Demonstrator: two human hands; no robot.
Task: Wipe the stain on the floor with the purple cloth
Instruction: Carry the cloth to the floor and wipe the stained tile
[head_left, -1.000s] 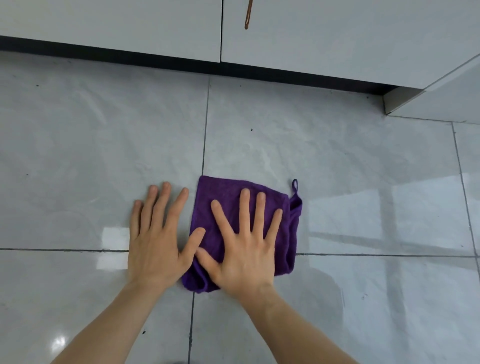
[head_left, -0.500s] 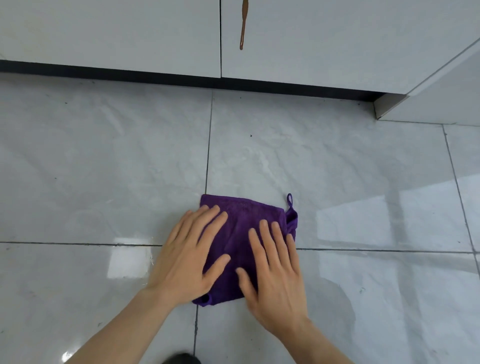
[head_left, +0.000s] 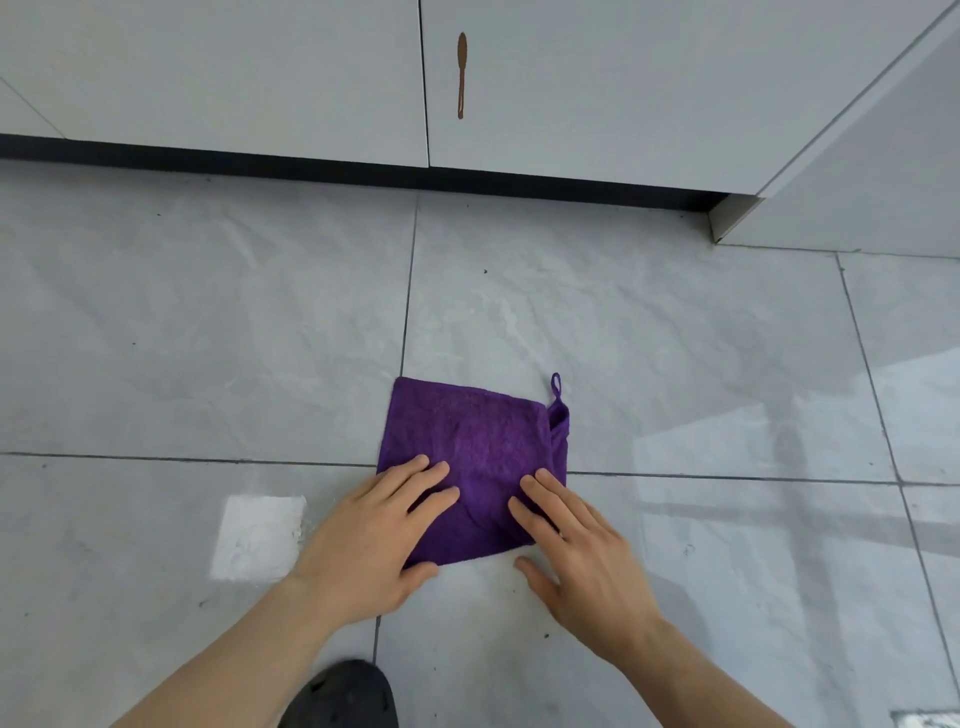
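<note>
A folded purple cloth (head_left: 478, 447) with a small hanging loop at its far right corner lies flat on the grey tiled floor (head_left: 675, 364), across a tile joint. My left hand (head_left: 374, 540) rests flat on the cloth's near left corner, fingers together. On the near right corner lies my right hand (head_left: 576, 551), fingertips on the cloth and thumb on the tile. Neither hand grips the cloth. A pale whitish smear shows on the tile just beyond the cloth. No dark stain is visible on the floor.
White cabinet doors (head_left: 571, 93) with a dark toe-kick run along the far side; a brown drip (head_left: 461, 73) runs down one door. A cabinet corner (head_left: 727, 218) juts out at right. A dark shoe (head_left: 343, 696) shows at the bottom edge. A bright light reflection (head_left: 260, 535) lies left of my hands.
Both hands slid back toward me along the cloth, from covering most of it to resting on its near corners. The left hand came onto the cloth from the bare tile. The view tilted up.
</note>
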